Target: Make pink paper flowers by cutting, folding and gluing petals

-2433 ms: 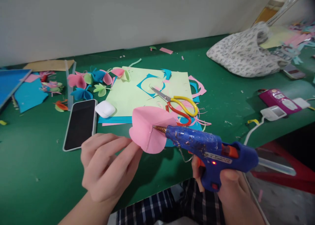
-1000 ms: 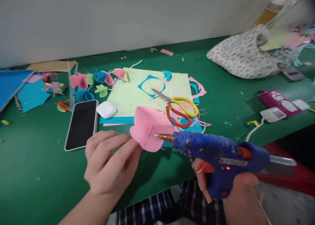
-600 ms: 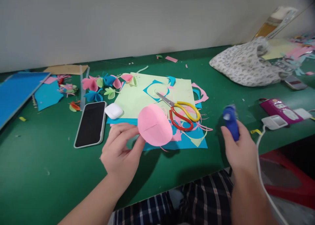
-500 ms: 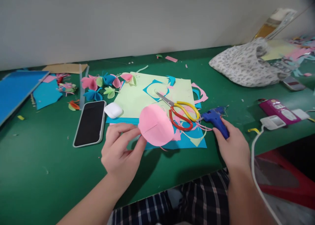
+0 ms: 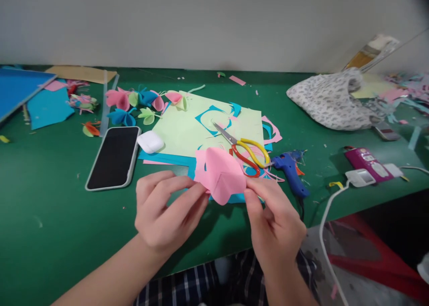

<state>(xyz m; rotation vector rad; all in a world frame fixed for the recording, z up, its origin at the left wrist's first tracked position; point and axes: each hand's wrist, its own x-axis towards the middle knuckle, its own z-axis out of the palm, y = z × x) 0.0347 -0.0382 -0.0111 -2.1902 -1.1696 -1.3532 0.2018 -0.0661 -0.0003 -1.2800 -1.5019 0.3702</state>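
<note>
One green worktop [image 5: 50,225] takes up most of the view, cut off left and right. Red object [image 5: 378,261] below at right: cropped and half in the dark, can't tell what it is. Blue board [image 5: 18,89], cropped by the left edge. Patterned cloth bag [image 5: 321,100] lies back right, contents not visible. Pale green sheet [image 5: 181,127] lies over blue paper, near side partly covered.

Left hand [image 5: 170,212] and right hand [image 5: 276,223] share one pink paper piece [image 5: 223,174], held between them above the worktop, creased and petal-shaped. Left fingers pinch its left side, thumb hard to make out. Right thumb and forefinger pinch its right edge.

Phone [image 5: 114,158] at left, screen dark. Blue glue gun [image 5: 290,169] lies right of the scissors [image 5: 241,145]; nozzle hard to make out by their handles. Red handle partly hidden behind the pink piece. White case [image 5: 150,141] by the phone, can't tell if touching. Paper flowers [image 5: 120,98] behind the phone overlap, so no sure count.
</note>
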